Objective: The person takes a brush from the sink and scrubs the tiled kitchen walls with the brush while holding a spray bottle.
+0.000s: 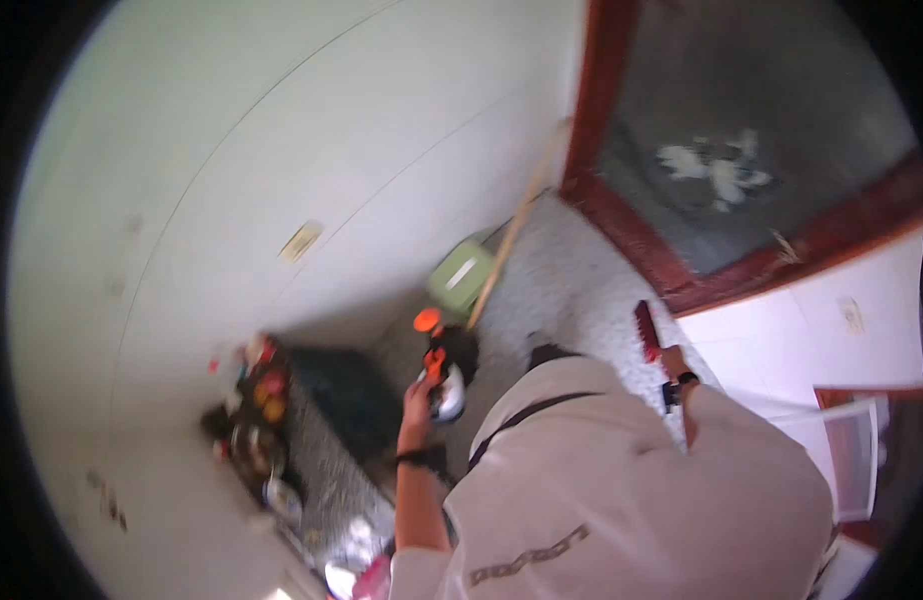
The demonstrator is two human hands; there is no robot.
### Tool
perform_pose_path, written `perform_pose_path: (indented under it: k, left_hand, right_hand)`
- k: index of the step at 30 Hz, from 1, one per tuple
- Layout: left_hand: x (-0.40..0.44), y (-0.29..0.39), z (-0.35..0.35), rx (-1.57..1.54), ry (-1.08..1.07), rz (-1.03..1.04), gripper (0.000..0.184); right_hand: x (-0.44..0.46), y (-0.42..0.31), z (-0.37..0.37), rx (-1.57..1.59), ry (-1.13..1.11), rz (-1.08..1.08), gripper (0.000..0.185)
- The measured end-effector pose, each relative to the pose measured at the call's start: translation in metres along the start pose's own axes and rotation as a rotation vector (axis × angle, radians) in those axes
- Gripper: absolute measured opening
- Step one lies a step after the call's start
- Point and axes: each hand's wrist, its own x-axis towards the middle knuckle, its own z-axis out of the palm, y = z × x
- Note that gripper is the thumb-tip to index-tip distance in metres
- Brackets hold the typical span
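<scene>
My left hand [417, 402] is closed on a pump spray bottle [447, 398] with a white body and orange parts, held in front of my body on the left. An orange knob [427, 320] shows at its top end. Over on the right, my right hand [672, 362] grips a red brush [646, 332], its head pointing away from me. The fine position of the fingers on both things is blurred.
A light green bin [461, 276] stands by the wall, with a wooden pole [521, 225] leaning past it. A red-framed door [671, 270] is at the upper right. Cluttered items [261, 420] and a dark green panel [346, 395] lie to the left. Speckled grey floor [571, 260] stretches ahead.
</scene>
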Motion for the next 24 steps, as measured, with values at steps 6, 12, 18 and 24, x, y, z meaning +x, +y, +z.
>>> perform_pose_path:
  k: [6,12,18,24]
  left_hand:
    - [0.014,0.014,0.023,0.166,-0.202,0.122,0.025]
    - [0.013,0.048,0.088,0.228,-0.463,0.213,0.026]
    - [0.018,0.057,0.172,0.197,-0.601,0.181,0.028]
    - [0.023,0.023,0.196,0.003,-0.498,0.147,0.034]
  right_hand:
    - [-0.065,-0.017,-0.008,-0.124,0.171,0.054,0.041]
    - [-0.134,0.012,-0.022,-0.016,0.25,-0.065,0.04]
    - [-0.206,0.098,-0.052,-0.145,0.411,-0.12,0.038]
    - [-0.145,0.343,-0.035,-0.346,0.557,0.017,0.056]
